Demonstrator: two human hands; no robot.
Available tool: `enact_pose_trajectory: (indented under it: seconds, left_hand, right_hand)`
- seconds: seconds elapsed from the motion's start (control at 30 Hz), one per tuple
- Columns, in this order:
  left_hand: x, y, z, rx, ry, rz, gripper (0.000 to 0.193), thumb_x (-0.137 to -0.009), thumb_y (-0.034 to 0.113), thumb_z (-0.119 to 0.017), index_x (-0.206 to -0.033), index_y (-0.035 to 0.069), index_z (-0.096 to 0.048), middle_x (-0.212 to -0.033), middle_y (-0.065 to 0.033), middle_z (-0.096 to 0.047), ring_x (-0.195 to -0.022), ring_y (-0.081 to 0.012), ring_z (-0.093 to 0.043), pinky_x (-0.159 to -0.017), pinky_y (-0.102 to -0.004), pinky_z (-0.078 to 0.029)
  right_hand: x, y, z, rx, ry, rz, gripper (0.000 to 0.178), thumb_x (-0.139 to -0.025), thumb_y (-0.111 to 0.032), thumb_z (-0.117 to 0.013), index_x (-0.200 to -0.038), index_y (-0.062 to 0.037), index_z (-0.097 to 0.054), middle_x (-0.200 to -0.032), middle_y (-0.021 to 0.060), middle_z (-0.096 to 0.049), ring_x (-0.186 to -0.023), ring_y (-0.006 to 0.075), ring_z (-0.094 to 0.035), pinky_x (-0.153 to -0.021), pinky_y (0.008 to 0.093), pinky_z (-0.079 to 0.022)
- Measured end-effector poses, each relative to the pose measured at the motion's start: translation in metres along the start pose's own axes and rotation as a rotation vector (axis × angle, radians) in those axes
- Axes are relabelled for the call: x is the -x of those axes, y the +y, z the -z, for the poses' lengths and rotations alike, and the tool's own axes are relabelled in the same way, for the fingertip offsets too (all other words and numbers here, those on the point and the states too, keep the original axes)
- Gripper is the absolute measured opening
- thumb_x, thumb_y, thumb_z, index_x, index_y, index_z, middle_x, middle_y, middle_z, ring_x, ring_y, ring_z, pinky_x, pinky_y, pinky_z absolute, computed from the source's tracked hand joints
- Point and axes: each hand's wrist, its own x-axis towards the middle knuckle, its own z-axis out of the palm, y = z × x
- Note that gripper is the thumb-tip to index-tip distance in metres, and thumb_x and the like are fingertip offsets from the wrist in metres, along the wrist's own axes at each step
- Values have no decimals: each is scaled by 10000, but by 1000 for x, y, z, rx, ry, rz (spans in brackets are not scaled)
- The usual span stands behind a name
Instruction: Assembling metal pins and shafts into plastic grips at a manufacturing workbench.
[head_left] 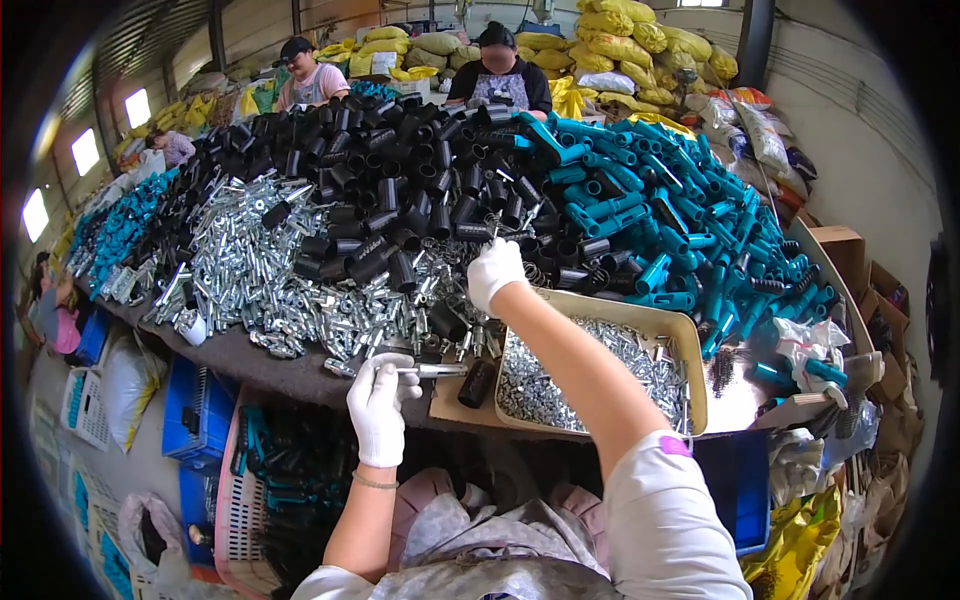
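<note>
My left hand (377, 408), in a white glove, is closed around one end of a silvery metal shaft (440, 370), which points right above the table's near edge. Just beyond its tip a black cylindrical sleeve (477, 384) lies on a piece of cardboard. My right hand (495, 272), also gloved, reaches forward over the tray with fingers pinched together at the edge of the pile. Dark coil springs (535, 272) and black sleeves (385, 190) lie around it. Whatever its fingertips hold is too small to make out.
A cream tray (697, 375) of small metal parts stands under my right forearm. Metal shafts (240, 240) heap up at left, teal plastic housings (640, 215) at right. Two people sit across the table. Blue crates (197, 410) and a pink basket (240, 500) stand below at left.
</note>
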Motion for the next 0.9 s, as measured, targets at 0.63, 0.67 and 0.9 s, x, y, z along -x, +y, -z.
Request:
enact_pose_trajectory:
  seconds: [0.63,0.67,0.9]
  left_hand:
    - [36,44,14,59,16,-104,212,-1048,132,-480,-1083,-33,-609,-1009,-86,-638,-819,-127,-627,-691,-276,-550]
    - [36,40,18,58,13,-107,211,-1048,132,-482,-1081,-33,-609,-1007,-83,-635,-820,-125,-625,-693,-276,-551]
    - [38,44,28,163,36,-126,213,-1054,184,-492,-1107,-4,-579,-1036,-106,-642,-816,-145,-630,-701,-295,-555]
  right_hand:
    - [-2,-10,2,-397,-88,-181,487,-769,-269,-609,-1191,-48,-710,-1314,151,-633,-1325,329,-466,-1134,572,-230]
    - [6,-5,0,-419,-79,-179,491,-771,-287,-616,-1180,-32,-711,-1308,148,-637,-1308,335,-482,-1122,566,-259]
    - [79,22,22,-919,737,19,329,-802,-213,-754,-1048,-20,-650,-992,183,-674,-927,359,-662,-818,402,-523]
